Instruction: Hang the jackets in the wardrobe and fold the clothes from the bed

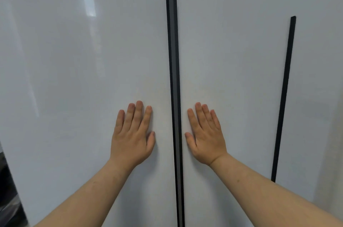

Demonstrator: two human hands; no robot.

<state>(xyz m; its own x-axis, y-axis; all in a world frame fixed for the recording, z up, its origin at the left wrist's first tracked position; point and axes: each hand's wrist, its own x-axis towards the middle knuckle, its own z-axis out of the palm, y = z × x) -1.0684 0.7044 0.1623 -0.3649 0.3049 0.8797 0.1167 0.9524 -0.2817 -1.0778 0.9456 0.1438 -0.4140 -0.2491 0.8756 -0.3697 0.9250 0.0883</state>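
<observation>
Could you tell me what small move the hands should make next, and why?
Probably curl the right hand round the dark handle strip and pull: the wardrobe doors look shut, and it and the left hand merely lie flat on them.

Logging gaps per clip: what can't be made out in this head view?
- Wardrobe inside, any jackets: hidden behind the white doors, head view.
- Bed, clothes: outside the frame.
- Dark object, lower left: cut off by frame edge and door.
</observation>
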